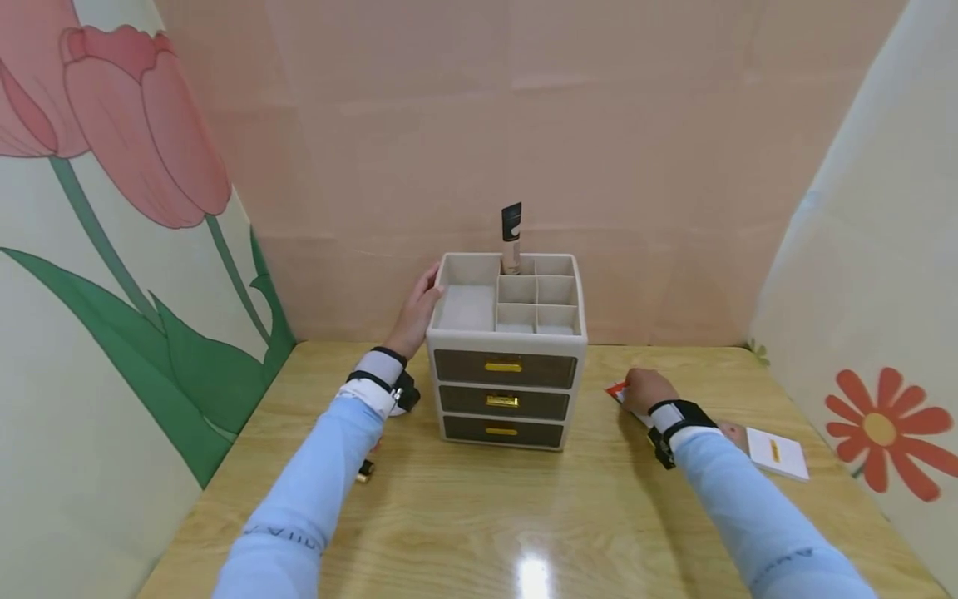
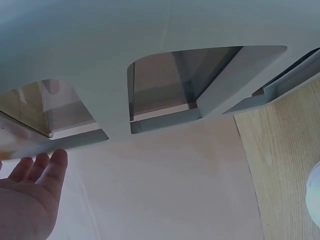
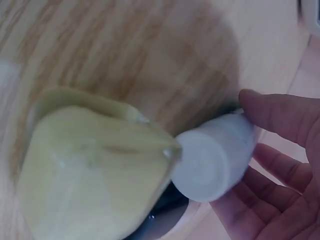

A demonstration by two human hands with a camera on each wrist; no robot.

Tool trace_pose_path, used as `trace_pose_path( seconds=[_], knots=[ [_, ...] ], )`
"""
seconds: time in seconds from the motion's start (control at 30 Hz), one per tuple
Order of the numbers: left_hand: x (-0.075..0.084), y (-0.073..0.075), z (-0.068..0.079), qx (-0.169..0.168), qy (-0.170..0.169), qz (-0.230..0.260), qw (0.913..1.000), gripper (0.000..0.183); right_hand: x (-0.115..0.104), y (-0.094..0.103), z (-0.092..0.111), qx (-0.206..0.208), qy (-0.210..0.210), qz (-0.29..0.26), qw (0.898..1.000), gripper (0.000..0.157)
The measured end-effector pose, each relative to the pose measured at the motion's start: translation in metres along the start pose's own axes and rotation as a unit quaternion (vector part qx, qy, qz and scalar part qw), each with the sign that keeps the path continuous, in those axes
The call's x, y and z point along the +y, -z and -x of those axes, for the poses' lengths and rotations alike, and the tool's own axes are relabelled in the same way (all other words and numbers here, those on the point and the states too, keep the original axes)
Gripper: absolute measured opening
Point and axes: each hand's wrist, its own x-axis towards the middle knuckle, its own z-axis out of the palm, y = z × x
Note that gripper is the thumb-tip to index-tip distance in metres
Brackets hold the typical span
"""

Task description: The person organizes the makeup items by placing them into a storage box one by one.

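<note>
A white storage organizer point(image 1: 507, 343) with dark drawers and gold handles stands mid-table. At its upper left side rests my left hand point(image 1: 416, 318), fingers fairly straight against the back edge in the left wrist view. My right hand point(image 1: 649, 393) is low over the table to the organizer's right. Between thumb and fingers it grips a tube point(image 3: 210, 157) whose round white end faces the right wrist camera. A red tip point(image 1: 615, 391) of it shows in the head view. One black-topped beige tube point(image 1: 511, 240) stands upright in a rear compartment of the organizer.
A white square box point(image 1: 778, 454) with a gold label lies at the right. Beside the left wrist are a black-and-white item point(image 1: 404, 394) and a small black-and-gold item point(image 1: 365, 471), both partly hidden. A blurred pale yellow object point(image 3: 95, 170) sits near the right hand. Walls border the table.
</note>
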Motion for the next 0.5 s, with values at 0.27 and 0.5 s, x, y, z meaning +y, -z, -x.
trace_pose_path(
  seconds=[0.27,0.5],
  knots=[
    [0.001,0.000,-0.001,-0.013,-0.007,0.006,0.9999,0.051,-0.010,0.004,0.008,-0.004,-0.005,-0.003,1.000,0.039],
    [0.002,0.003,-0.002,-0.014,-0.001,-0.008,0.9999,0.053,-0.021,0.027,0.009,0.014,0.003,-0.049,0.999,0.055]
  ],
)
